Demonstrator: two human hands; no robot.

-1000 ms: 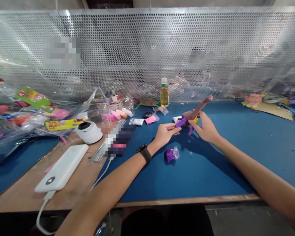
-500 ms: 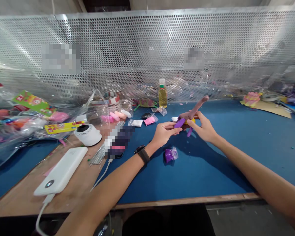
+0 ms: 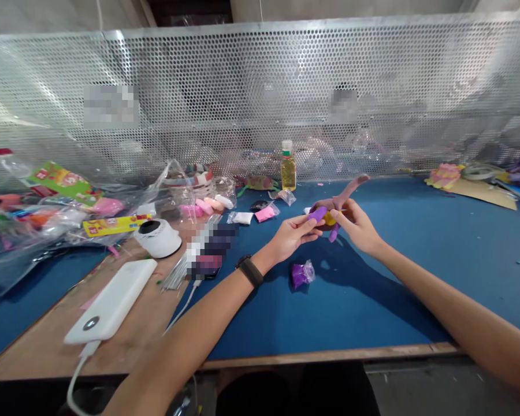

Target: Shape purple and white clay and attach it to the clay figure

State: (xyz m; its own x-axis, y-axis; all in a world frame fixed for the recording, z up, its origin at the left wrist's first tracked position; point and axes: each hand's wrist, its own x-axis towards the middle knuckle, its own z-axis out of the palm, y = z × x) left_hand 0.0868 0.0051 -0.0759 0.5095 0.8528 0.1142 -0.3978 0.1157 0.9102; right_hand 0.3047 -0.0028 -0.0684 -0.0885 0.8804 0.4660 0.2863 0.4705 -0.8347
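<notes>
While both hands screen a possibly clay figure, a bottle stands behind.

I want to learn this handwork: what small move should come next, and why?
Probably the left hand should gently press the purple piece against the figure: it pinches that piece right at the figure, which the right hand holds.

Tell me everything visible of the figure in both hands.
The figure looks modelled from clay: a mauve body with a long, slender part slanting up to the right, a yellow part near the middle, and purple pieces at the left and below. It is held over the blue table; the left hand grips the left purple piece, the right hand holds the other side. Hands hide parts of it.
</notes>
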